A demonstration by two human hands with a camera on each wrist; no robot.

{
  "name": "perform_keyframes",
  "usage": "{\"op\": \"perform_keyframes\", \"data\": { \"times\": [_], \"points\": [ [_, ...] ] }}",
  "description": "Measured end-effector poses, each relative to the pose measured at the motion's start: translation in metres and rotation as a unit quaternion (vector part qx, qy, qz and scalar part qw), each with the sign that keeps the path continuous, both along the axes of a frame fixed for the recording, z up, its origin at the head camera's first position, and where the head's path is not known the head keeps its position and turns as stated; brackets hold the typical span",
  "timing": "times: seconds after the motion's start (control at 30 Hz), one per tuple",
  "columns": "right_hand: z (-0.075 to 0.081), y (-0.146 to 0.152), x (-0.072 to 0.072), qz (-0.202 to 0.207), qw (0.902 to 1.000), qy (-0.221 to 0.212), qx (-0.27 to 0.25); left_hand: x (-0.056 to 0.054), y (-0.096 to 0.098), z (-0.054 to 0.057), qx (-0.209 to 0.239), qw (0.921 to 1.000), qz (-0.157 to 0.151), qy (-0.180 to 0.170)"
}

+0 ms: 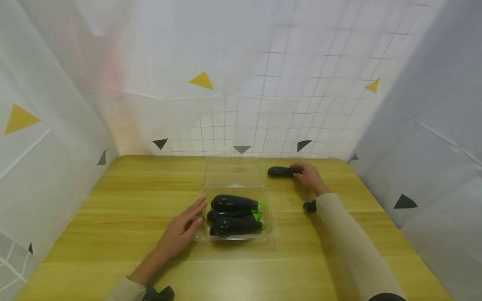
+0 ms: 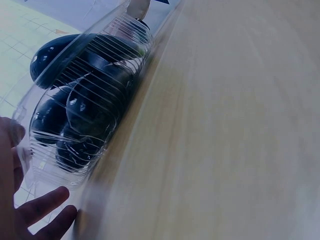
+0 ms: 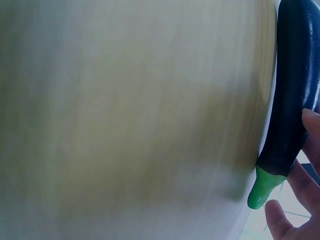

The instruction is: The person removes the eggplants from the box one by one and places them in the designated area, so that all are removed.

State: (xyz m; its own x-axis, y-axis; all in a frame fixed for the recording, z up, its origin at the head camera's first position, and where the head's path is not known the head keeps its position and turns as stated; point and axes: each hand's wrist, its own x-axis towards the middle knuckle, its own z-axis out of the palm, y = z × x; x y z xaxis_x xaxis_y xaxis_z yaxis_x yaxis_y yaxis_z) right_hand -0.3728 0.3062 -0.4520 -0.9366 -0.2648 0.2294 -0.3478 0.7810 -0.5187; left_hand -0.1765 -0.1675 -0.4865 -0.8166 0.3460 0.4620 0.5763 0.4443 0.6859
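Observation:
Three dark eggplants with green stems lie in a clear plastic clamshell box [image 1: 273, 217], its lid [image 1: 233, 173] folded back flat behind it. The nearest eggplant [image 1: 235, 226] lies along the front wall. My left hand [image 1: 180, 234] rests at the box's left side with fingers extended. In the left wrist view, a fingertip overlaps the box's rim while other fingers [image 2: 47, 207] spread beside its wall. At the back right, my right hand [image 1: 309, 177] grips another eggplant [image 1: 280, 172] near its stem end. Its green stem [image 3: 262, 190] shows in the right wrist view.
The wooden table [image 1: 124, 200] is enclosed by pale sheeting [image 1: 180, 46] at the back and both sides. A black wrist device [image 1: 310, 206] sticks out by my right sleeve, and another [image 1: 160, 294] by my left.

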Motion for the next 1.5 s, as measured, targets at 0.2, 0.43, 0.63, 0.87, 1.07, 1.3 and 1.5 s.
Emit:
{"op": "perform_keyframes", "data": {
  "times": [0.2,0.43,0.63,0.87,1.07,1.3,1.5],
  "points": [
    [-0.002,0.003,0.000,0.002,1.0000,0.005,-0.001,0.001,0.000,0.001,0.000,1.0000,-0.002,0.000],
    [-0.001,0.002,0.002,-0.002,1.0000,0.009,0.000,0.002,0.000,0.000,-0.002,1.0000,-0.003,0.003],
    [0.013,-0.008,0.016,-0.006,0.9997,0.007,-0.023,0.001,0.001,-0.001,-0.001,1.0000,-0.001,0.005],
    [0.032,-0.023,0.035,-0.005,0.9989,0.020,-0.043,0.000,0.002,-0.001,0.002,1.0000,-0.007,0.003],
    [0.050,-0.043,0.053,0.010,0.9972,0.034,-0.066,0.000,0.002,0.000,-0.002,1.0000,-0.004,0.002],
    [0.065,-0.068,0.070,0.047,0.9923,0.058,-0.099,0.001,0.001,0.002,-0.001,1.0000,0.002,-0.004],
    [0.074,-0.084,0.087,0.064,0.9848,0.029,-0.159,0.000,0.001,0.002,-0.001,1.0000,-0.001,0.001]
  ]
}}
